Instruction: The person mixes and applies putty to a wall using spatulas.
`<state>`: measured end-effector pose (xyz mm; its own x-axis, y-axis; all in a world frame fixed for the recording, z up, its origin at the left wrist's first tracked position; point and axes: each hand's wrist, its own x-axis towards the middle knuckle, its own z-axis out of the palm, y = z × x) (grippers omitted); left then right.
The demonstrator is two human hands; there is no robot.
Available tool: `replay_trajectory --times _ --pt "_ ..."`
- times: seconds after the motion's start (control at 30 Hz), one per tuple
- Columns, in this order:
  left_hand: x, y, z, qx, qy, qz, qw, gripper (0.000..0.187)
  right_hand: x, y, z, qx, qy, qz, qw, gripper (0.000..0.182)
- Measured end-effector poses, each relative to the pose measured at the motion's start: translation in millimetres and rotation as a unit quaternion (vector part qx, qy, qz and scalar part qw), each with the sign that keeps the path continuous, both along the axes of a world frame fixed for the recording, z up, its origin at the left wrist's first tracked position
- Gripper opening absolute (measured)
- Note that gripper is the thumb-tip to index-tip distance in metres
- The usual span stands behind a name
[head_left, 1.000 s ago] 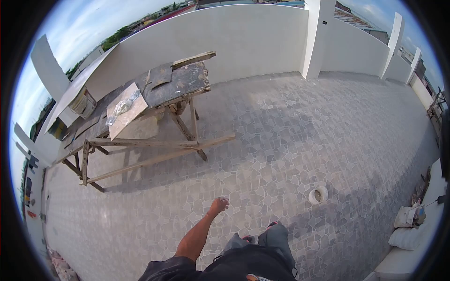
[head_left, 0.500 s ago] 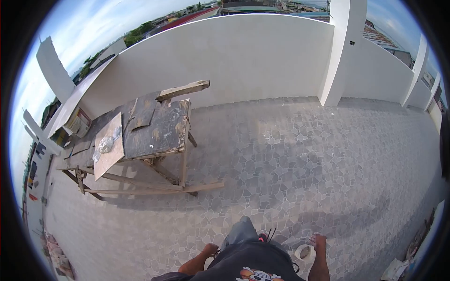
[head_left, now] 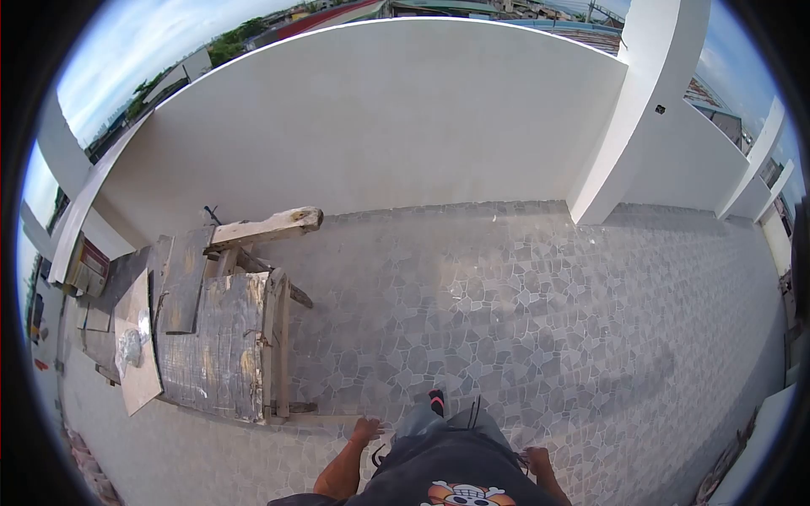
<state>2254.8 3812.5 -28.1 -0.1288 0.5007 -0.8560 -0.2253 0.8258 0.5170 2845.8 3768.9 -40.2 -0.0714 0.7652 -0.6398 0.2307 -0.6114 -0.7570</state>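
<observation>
My left hand (head_left: 367,432) hangs beside my left hip with its fingers loosely apart and nothing visible in it. On the other side, my right hand (head_left: 537,460) is low by my right hip; its fingers are partly hidden and too small to read. The worn wooden workbench (head_left: 219,346) stands at the left, nearest my left hand but not touched. On it lie a tilted thin board (head_left: 141,384) with a clear plastic bundle (head_left: 130,347), and a rough timber piece (head_left: 270,228). One foot in a dark sandal (head_left: 436,403) shows ahead of my body.
Grey stone-patterned floor (head_left: 472,312) extends ahead and right. A white wall (head_left: 388,118) runs across the back to a square pillar (head_left: 629,126). A bucket (head_left: 87,267) sits at the bench's far left end. Piled material (head_left: 726,455) lies at the lower right.
The view has shifted, bringing the workbench lower and further left. My right hand is closer to my body. The white round container beside it is out of sight; a sandalled foot now shows ahead.
</observation>
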Motion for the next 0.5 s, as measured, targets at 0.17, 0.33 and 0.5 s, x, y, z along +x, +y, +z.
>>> replay_trajectory --times 0.17,0.33,0.5 --pt "-25.7 250.2 76.7 0.233 0.104 -0.055 0.965 0.033 -64.0 62.2 37.9 -0.150 -0.147 0.104 0.972 0.031" --pt "-47.3 361.0 80.6 0.279 0.087 -0.018 0.956 0.033 -63.3 183.9 14.8 0.007 -0.269 0.411 0.871 0.026" --pt "-68.3 338.6 -39.2 0.064 -0.049 0.112 0.990 0.029 -45.3 424.6 17.9 0.120 -0.314 0.432 0.837 0.020"
